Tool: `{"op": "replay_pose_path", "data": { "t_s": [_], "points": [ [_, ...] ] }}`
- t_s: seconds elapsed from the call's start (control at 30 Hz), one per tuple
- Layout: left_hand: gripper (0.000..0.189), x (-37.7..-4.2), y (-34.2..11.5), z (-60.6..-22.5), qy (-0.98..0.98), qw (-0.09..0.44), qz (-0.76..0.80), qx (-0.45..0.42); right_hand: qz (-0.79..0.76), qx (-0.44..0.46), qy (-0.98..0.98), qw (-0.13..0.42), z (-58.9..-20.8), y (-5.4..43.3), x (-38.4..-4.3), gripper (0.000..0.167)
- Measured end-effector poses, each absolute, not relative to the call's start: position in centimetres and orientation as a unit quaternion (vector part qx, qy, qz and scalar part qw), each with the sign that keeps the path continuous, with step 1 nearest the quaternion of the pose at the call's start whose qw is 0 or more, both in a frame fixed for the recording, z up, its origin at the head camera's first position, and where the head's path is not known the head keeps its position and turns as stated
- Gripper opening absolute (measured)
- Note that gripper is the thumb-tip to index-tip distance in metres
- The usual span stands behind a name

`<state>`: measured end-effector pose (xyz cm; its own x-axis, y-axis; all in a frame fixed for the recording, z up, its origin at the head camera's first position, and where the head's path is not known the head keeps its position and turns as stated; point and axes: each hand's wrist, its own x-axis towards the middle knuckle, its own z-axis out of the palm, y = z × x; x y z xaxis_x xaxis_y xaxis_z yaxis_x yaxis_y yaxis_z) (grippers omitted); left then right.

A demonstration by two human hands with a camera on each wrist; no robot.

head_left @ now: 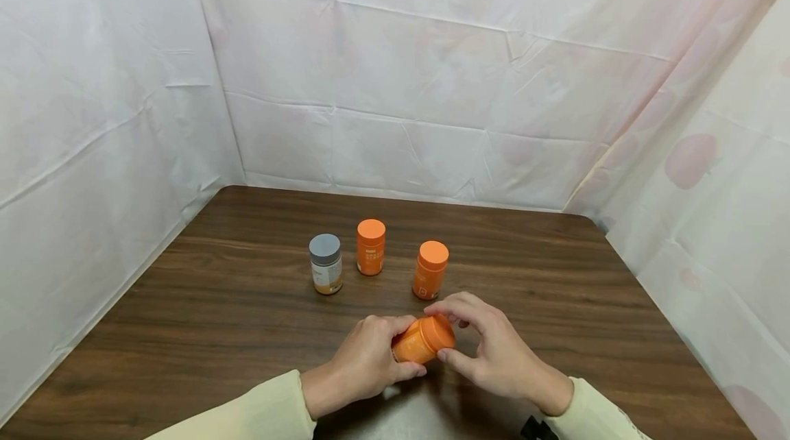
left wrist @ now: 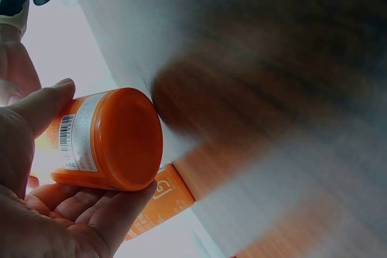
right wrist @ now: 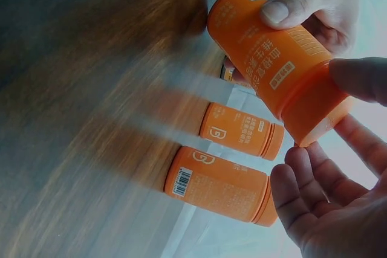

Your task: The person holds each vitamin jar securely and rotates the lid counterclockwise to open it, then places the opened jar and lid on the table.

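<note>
My left hand (head_left: 364, 359) grips the body of an orange pill bottle (head_left: 412, 344), which is tilted and held just above the table. Its orange lid (head_left: 439, 332) points right, where the thumb and index finger of my right hand (head_left: 503, 351) pinch the rim. The other right fingers are loosely bent beneath the lid in the right wrist view. White lettering covers the bottle's side (right wrist: 266, 58). In the left wrist view, the bottle's round base (left wrist: 130, 140) and a barcode label (left wrist: 75, 134) face the camera.
Beyond my hands stand two upright orange bottles, a nearer one (head_left: 430, 272) and a farther one (head_left: 370, 248). A grey-lidded bottle (head_left: 326, 265) is to their left. The dark wooden table (head_left: 247, 330) meets white hanging sheets (head_left: 382, 83) at the back and sides.
</note>
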<state>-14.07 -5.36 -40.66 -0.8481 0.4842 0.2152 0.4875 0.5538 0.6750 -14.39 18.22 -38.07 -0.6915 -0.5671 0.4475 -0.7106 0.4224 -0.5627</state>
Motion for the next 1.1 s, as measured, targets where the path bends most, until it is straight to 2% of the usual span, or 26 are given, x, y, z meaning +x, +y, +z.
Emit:
{"op": "replay_pose_path", "data": {
  "t_s": [0.3,0.6,0.83,1.1],
  "points": [
    [0.039,-14.12,-5.44,-40.86,-0.881,0.010,-0.382,-0.278,0.382,0.401,-0.829,0.082,-38.00,18.34,-14.46,0.067],
    [0.042,-14.13,-5.41,-40.78,-0.879,0.007,-0.387,-0.278,0.361,0.313,-0.870,0.118,-38.01,17.99,-14.41,0.044],
    [0.043,-14.13,-5.50,-40.76,-0.879,0.004,-0.389,-0.277,0.363,0.249,-0.895,0.075,-37.75,17.79,-14.35,0.034],
    [0.041,-14.15,-5.48,-40.79,-0.877,0.001,-0.393,-0.278,0.359,0.241,-0.901,0.045,-37.58,17.48,-14.61,0.028]
  ]
}}
